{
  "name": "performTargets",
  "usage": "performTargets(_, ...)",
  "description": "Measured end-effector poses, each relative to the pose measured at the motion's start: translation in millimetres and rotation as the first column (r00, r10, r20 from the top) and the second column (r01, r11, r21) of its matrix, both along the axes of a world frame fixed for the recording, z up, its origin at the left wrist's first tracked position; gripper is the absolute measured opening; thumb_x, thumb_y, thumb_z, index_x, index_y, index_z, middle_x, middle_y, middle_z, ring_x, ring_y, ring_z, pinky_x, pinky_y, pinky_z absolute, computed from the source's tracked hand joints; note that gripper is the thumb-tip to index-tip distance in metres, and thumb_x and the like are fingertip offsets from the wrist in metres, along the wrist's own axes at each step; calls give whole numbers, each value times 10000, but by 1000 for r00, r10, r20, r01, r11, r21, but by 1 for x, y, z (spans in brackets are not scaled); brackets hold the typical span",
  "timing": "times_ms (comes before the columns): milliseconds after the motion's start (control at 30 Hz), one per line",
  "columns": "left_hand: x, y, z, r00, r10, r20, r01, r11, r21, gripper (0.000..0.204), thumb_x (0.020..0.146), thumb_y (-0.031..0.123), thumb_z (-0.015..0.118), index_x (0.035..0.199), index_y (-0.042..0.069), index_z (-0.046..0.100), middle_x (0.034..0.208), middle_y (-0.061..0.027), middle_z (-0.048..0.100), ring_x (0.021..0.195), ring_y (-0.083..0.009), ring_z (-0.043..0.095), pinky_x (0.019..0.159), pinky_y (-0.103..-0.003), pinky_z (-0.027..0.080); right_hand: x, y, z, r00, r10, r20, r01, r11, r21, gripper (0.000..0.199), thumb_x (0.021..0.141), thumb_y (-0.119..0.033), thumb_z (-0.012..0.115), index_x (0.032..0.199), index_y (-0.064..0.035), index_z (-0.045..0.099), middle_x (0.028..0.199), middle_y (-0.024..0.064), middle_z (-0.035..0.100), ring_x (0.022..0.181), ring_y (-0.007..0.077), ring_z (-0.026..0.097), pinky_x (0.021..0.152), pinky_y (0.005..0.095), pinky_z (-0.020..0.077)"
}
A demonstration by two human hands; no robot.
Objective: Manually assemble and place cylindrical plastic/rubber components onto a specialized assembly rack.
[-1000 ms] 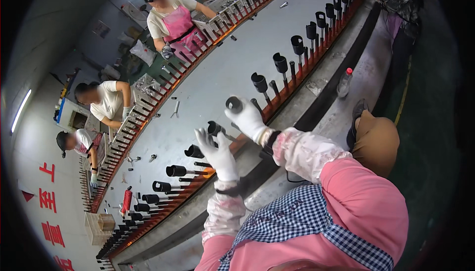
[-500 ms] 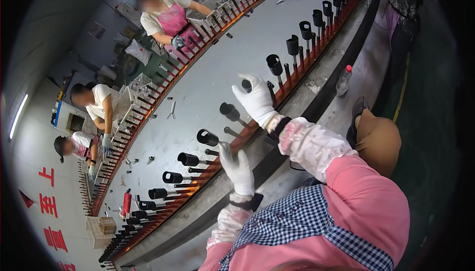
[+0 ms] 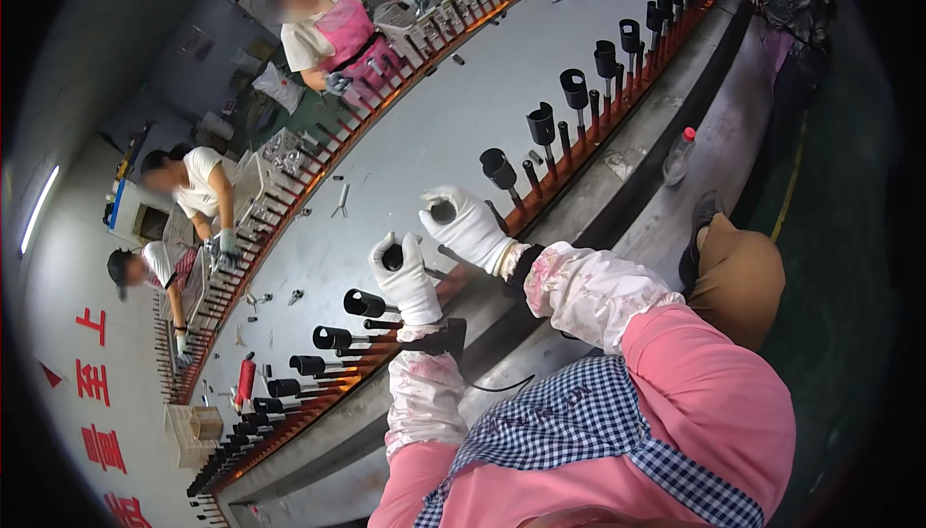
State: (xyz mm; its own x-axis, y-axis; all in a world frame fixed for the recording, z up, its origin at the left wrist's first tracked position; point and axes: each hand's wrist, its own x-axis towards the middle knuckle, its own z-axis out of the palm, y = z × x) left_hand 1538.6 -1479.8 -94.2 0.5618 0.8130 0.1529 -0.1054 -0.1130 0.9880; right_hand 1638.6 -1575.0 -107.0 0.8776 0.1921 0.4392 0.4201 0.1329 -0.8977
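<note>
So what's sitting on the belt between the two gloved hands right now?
Nothing: in the head view only bare grey belt shows between the left hand and right hand, each gripping a black tube.

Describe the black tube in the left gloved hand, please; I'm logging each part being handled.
The black tube is a short, hollow cylinder, dark and matte, perhaps plastic or coated metal. Its round open end faces the camera, showing a dark bore. The left hand, in a white glove, wraps around it so most of its body is hidden. It is held above the near edge of the long grey worktable, beside the row of similar black tubes on pegs. Nothing but the glove visibly touches it.
</note>
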Motion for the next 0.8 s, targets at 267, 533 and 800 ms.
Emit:
performTargets(267, -50, 4, -14, 993, 111, -25, -110, 993, 28, 399, 972, 58, 765, 1332, -11, 607, 1115, -56, 685, 994, -142, 628, 915, -295, 509, -60, -68, -49, 922, 163, -352, -253, 940, -227, 340, 958, -222, 768, 1276, -108, 726, 1198, 139, 766, 1107, 291, 744, 976, 357, 571)
performTargets(533, -135, -60, -68, 987, -132, -92, 121, 985, -121, 689, 1007, -26, 629, 1631, -24, 336, 1603, -219, 469, 1486, -310, 476, 1248, -422, 363, 14, -75, 13, 952, -302, 53, 307, 925, -226, 664, 862, -262, 890, 1424, -50, 606, 1272, 169, 727, 1162, 310, 709, 1037, 380, 543)
performTargets(800, -4, -27, 12, 1000, 1, 27, -4, 996, 93, 774, 997, -5, 716, 1662, 26, 322, 1374, -135, 589, 1213, -197, 575, 1030, -318, 500, -21, -29, -37, 927, -21, -374, -80, 965, -251, 383, 930, -298, 780, 1211, -51, 699, 1082, 190, 746, 1003, 397, 722, 916, 422, 574)
